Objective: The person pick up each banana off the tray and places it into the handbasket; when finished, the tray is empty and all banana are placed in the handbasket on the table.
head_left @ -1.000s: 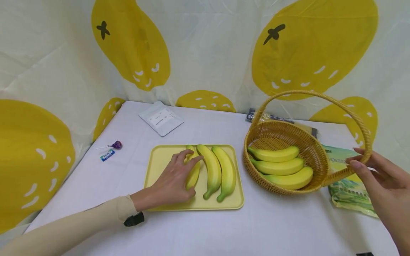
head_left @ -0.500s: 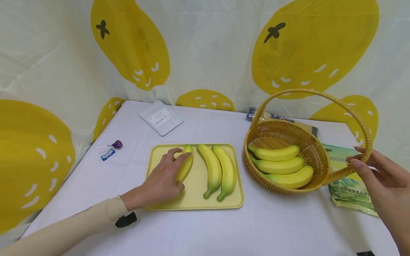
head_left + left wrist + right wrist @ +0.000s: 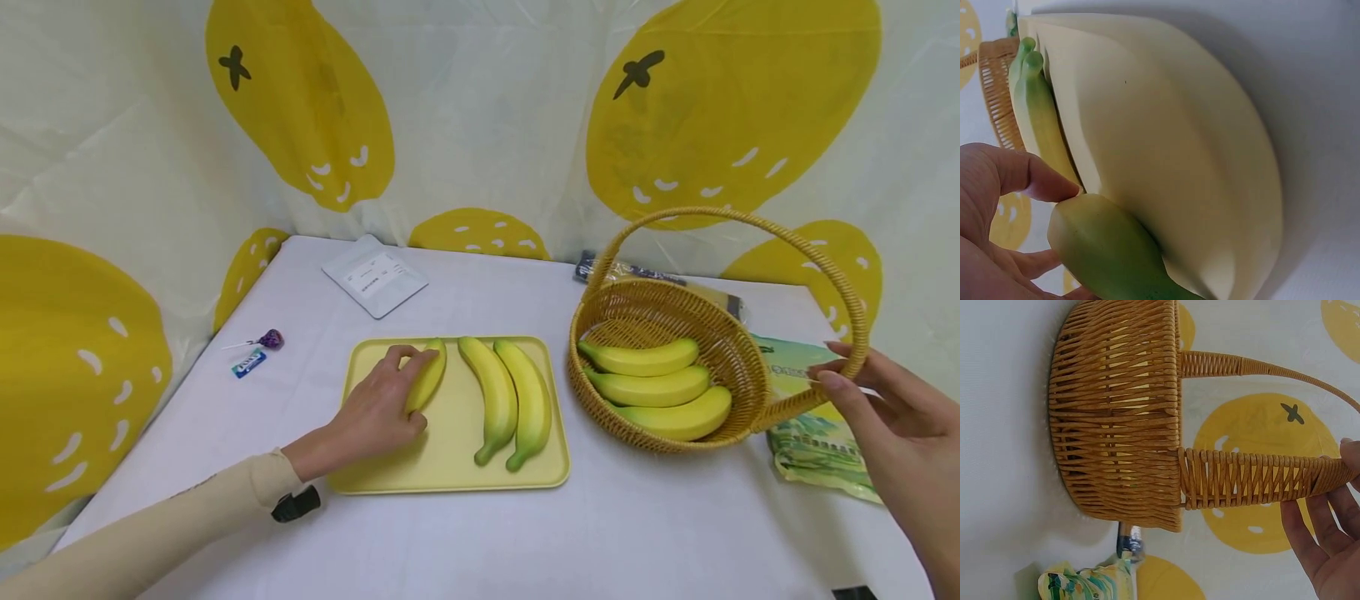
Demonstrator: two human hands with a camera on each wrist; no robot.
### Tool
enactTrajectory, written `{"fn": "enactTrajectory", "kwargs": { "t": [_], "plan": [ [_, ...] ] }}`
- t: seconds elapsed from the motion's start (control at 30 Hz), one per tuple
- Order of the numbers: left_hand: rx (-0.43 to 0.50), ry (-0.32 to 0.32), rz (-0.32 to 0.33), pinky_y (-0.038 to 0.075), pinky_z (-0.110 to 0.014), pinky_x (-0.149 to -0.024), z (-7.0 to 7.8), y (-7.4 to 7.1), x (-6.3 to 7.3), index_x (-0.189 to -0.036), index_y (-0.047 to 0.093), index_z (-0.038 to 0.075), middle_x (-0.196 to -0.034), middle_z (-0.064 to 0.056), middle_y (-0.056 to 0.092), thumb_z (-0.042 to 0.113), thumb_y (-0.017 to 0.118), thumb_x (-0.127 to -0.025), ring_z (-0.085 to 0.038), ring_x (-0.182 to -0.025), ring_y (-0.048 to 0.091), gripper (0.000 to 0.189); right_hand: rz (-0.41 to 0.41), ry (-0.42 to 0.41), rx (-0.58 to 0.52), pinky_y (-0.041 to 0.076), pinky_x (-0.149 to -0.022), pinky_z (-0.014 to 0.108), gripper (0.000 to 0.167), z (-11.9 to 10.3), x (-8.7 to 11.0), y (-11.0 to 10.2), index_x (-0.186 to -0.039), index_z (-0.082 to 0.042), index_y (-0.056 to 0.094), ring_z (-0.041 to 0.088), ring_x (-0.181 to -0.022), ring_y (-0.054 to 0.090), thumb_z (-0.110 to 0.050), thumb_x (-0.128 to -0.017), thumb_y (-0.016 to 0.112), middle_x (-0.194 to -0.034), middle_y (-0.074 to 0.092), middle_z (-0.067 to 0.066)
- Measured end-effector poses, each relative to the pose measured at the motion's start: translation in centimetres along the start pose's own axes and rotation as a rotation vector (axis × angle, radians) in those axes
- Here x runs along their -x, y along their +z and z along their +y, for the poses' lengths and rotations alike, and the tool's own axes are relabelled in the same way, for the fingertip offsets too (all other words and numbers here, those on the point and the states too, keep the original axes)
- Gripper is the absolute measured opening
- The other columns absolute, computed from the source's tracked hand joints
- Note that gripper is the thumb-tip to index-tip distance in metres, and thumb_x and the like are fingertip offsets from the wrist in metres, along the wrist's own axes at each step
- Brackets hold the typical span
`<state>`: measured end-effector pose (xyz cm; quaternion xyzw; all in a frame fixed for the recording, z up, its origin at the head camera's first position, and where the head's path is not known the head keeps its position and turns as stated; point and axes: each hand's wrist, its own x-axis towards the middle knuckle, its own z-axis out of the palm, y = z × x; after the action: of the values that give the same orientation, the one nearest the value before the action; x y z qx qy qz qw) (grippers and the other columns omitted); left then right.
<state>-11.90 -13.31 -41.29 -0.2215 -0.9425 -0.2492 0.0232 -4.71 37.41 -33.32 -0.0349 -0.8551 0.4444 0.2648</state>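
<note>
Bananas, curved and yellow with green ends, lie side by side as a pair on the right half of the flat, pale-yellow tray with rounded corners. Over the tray's left half, your left hand pinches a single smooth yellow banana between thumb and fingers; whether it bears fully on the surface or is partly raised cannot be told, as your hand covers much of it. Well to the right of the tray, your right hand pinches the arched, woven tan handle of a round, golden-brown wicker basket. That basket stands just beside the tray's right end, with three similar yellow bananas in a row inside.

Watch your left grip: the single banana looks smooth and rounded, so a light or off-centre pinch could let it roll toward the tray's left rim. A low sweep to the right could knock the pair out of line. Mind the handle too: you hold it on one side, so an uneven pull would probably tip the basket, slide its contents against one wall, or shove it into the tray. Farther right of the tray, a glossy green-and-yellow printed packet lies near the basket; dragging the basket that way could snag or crumple it.
</note>
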Motion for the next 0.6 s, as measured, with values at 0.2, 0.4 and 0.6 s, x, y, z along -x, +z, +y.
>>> {"fn": "enactTrajectory", "kwargs": {
  "t": [0.2, 0.4, 0.6],
  "plan": [
    [0.023, 0.008, 0.009, 0.050, -0.044, -0.084, -0.07, 0.08, -0.02, -0.152, 0.052, 0.008, -0.140, -0.019, 0.050, 0.001, 0.068, -0.074, -0.034, -0.112, 0.058, 0.080, 0.007, -0.007, -0.004, 0.045, -0.089, 0.008, 0.043, 0.15, -0.02, -0.01, -0.141, 0.003, 0.065, 0.005, -0.102, 0.066, 0.012, -0.099, 0.064, -0.115, 0.070, -0.007],
    [0.026, 0.036, 0.034, 0.049, -0.048, -0.092, -0.09, 0.09, -0.04, -0.149, 0.056, 0.007, -0.137, -0.017, 0.053, 0.002, 0.068, -0.075, -0.034, -0.114, 0.058, 0.075, 0.004, -0.012, -0.005, 0.045, -0.089, 0.008, 0.043, 0.24, 0.03, -0.08, -0.141, 0.003, 0.065, 0.005, -0.102, 0.066, 0.012, -0.099, 0.064, -0.114, 0.070, -0.007],
    [0.031, 0.043, 0.047, 0.048, -0.048, -0.093, -0.02, 0.08, -0.07, -0.147, 0.058, 0.006, -0.135, -0.017, 0.055, 0.001, 0.069, -0.075, -0.035, -0.112, 0.057, 0.073, 0.003, -0.001, 0.001, 0.044, -0.088, 0.007, 0.044, 0.16, 0.08, 0.02, -0.142, 0.001, 0.065, 0.004, -0.102, 0.065, 0.010, -0.100, 0.064, -0.116, 0.069, -0.009]
  ]
}}
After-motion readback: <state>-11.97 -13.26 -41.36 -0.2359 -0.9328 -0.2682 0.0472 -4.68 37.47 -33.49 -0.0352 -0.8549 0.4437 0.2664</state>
